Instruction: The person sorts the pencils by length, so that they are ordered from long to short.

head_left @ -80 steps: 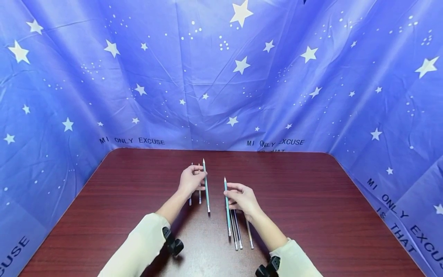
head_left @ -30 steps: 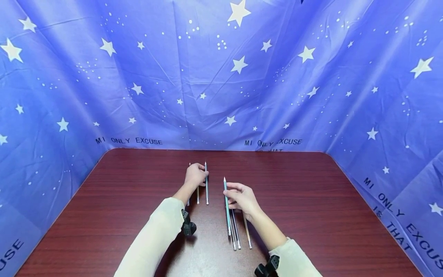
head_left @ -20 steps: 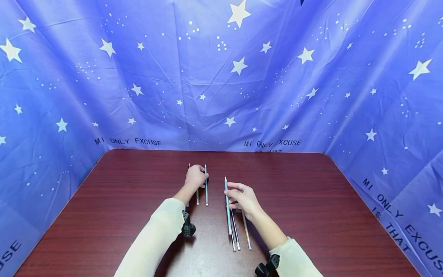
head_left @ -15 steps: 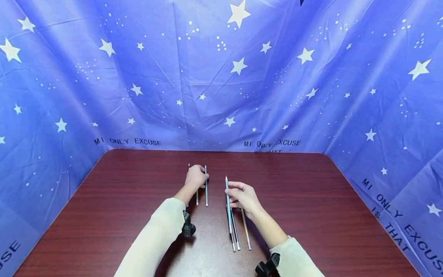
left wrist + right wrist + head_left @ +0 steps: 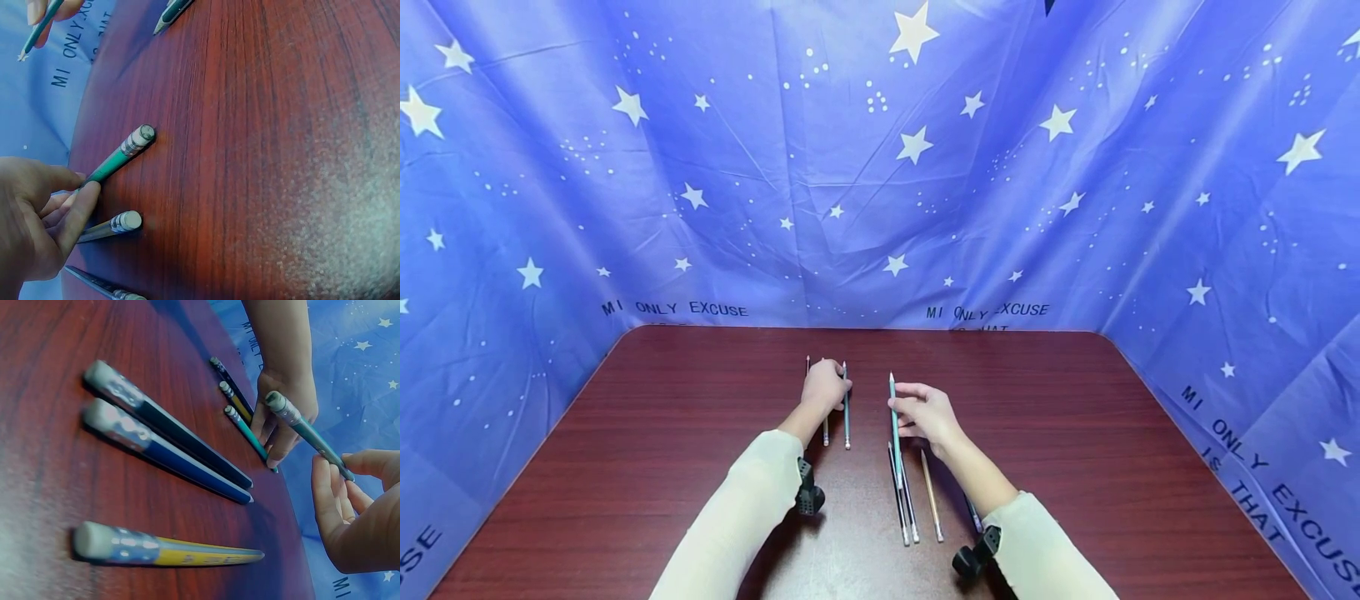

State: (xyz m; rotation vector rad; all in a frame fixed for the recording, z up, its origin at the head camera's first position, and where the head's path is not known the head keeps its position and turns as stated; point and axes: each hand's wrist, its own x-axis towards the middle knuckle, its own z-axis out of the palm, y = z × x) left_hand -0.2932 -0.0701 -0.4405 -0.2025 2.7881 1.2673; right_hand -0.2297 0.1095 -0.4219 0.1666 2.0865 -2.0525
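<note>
My left hand [image 5: 822, 387] pinches a green pencil [image 5: 112, 164] with a white eraser, which lies on the table at the right of a small row. Beside it are a yellow pencil [image 5: 97, 234] and a dark pencil [image 5: 94, 281], partly covered by the hand in the head view. My right hand [image 5: 928, 414] pinches a second green pencil [image 5: 315, 440] between thumb and fingers, raised above the table with its tip pointing away from me. Nearer to me, two dark pencils [image 5: 187, 440] lie close together below it, with a yellow pencil [image 5: 200, 553] to their right.
Another dark pencil [image 5: 972, 510] shows partly beside the right sleeve [image 5: 1037, 533]. The reddish-brown table [image 5: 700, 500] ends at a blue star-printed curtain [image 5: 850, 167] at the back and both sides. A small black camera [image 5: 808, 492] sits on the left wrist.
My left hand has lowered its green pencil beside the other two on the left. My right hand has recently moved slightly up and away from me with its green pencil, uncovering more of the yellow one.
</note>
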